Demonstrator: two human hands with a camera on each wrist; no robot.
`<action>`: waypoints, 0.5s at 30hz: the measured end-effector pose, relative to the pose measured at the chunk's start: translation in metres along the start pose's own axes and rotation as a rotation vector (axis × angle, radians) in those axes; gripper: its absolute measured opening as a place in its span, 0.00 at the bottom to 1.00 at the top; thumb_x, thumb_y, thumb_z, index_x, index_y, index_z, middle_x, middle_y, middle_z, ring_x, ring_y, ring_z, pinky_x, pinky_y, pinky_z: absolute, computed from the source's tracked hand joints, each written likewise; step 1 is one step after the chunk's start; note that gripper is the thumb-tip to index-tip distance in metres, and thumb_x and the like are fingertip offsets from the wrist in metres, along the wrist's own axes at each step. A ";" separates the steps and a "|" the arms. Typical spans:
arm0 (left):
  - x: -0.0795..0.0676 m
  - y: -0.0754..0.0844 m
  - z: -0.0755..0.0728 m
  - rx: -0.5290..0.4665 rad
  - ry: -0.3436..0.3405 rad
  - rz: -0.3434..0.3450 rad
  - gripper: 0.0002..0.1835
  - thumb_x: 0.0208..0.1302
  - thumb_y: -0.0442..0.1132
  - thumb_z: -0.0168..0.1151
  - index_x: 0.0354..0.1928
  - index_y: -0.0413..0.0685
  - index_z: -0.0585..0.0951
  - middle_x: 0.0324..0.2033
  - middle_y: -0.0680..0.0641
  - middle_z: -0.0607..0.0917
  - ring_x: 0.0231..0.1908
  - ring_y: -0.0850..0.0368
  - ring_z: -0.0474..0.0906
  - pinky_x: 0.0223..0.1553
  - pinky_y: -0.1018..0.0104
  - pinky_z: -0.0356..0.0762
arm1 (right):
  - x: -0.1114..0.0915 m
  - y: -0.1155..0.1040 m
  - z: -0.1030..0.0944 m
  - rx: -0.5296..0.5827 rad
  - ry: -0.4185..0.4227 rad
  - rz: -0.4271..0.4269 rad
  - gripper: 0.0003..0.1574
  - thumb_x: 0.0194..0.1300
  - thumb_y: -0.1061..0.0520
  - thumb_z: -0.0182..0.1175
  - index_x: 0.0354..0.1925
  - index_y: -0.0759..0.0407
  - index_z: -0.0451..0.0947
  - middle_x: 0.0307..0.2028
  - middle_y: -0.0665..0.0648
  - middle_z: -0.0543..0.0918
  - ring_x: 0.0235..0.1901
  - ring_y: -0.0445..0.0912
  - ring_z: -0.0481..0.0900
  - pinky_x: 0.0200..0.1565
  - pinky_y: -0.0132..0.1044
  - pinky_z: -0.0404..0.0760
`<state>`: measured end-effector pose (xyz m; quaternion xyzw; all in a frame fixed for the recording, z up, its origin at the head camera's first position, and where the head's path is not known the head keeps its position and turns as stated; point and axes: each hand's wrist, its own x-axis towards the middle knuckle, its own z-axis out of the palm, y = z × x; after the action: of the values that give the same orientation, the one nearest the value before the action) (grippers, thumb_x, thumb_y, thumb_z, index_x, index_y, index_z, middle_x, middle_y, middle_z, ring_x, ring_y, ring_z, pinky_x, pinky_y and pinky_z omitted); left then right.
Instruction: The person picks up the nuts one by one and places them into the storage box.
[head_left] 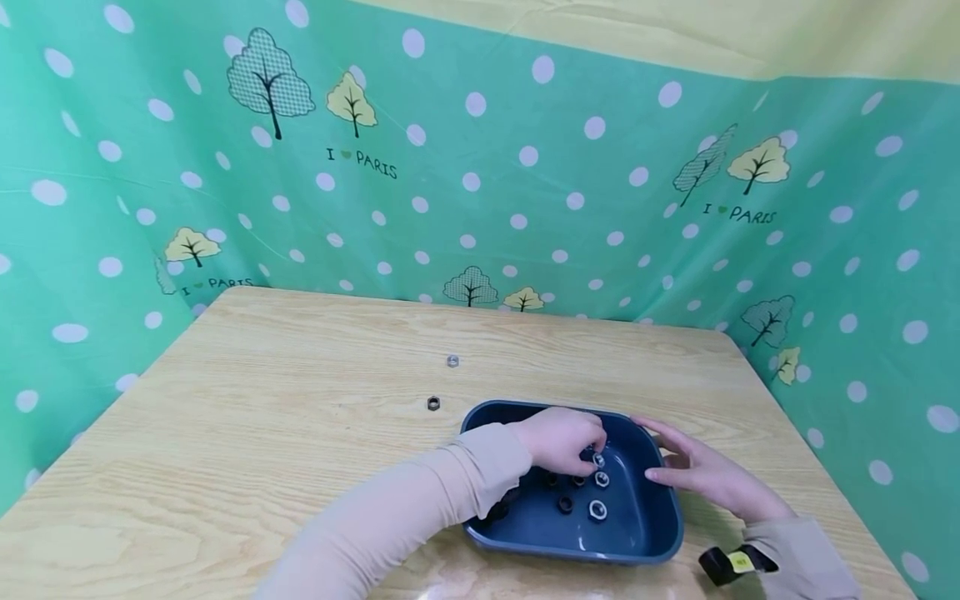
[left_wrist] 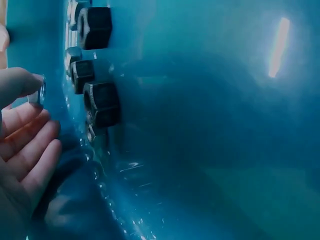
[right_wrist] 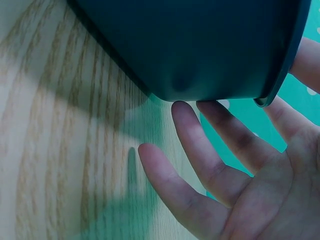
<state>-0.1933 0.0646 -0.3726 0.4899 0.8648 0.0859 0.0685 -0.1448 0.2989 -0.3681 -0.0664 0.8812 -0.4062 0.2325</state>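
Note:
A dark blue plastic basin (head_left: pixel 637 521) stands on the wooden table, holding several black and silver hex nuts. My left hand (head_left: pixel 558 439) reaches down inside it. Between thumb and forefinger it pinches a silver nut (left_wrist: pixel 37 93); the other fingers extend loosely. Near those fingertips are a silver nut (head_left: pixel 597 510) and a black nut (head_left: pixel 565 505) on the basin floor. My right hand (head_left: pixel 705 471) holds the basin's right rim, thumb over the edge. Its spread fingers (right_wrist: pixel 192 132) lie along the outer wall in the right wrist view.
Beyond the basin's far left corner, a loose black nut (head_left: pixel 433 403) and a loose silver nut (head_left: pixel 452 361) lie on the table (head_left: pixel 300 392). A black strap device with a yellow label (head_left: pixel 738 562) is on the right wrist. A green dotted curtain (head_left: pixel 495 183) hangs behind the table.

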 end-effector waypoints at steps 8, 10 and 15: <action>0.002 0.000 0.009 0.086 -0.002 0.009 0.04 0.62 0.45 0.61 0.33 0.55 0.79 0.24 0.59 0.75 0.25 0.68 0.70 0.28 0.78 0.67 | 0.001 -0.001 0.001 -0.008 -0.005 -0.001 0.48 0.63 0.47 0.60 0.73 0.51 0.48 0.70 0.73 0.53 0.59 0.67 0.68 0.51 0.60 0.74; 0.003 0.000 0.008 0.074 0.002 0.006 0.04 0.62 0.45 0.61 0.33 0.55 0.79 0.24 0.59 0.75 0.24 0.68 0.70 0.27 0.78 0.66 | 0.001 0.000 0.001 -0.007 -0.004 -0.004 0.47 0.64 0.47 0.60 0.73 0.51 0.48 0.70 0.73 0.53 0.59 0.67 0.68 0.51 0.60 0.73; 0.005 0.000 0.010 0.073 0.014 -0.016 0.04 0.62 0.45 0.61 0.32 0.55 0.78 0.21 0.60 0.74 0.21 0.69 0.70 0.24 0.78 0.65 | 0.001 0.002 -0.001 0.010 -0.003 -0.015 0.47 0.64 0.48 0.60 0.73 0.51 0.48 0.70 0.72 0.52 0.60 0.69 0.66 0.52 0.61 0.73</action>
<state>-0.1939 0.0700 -0.3823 0.4845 0.8717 0.0571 0.0453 -0.1458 0.3006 -0.3695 -0.0725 0.8782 -0.4125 0.2309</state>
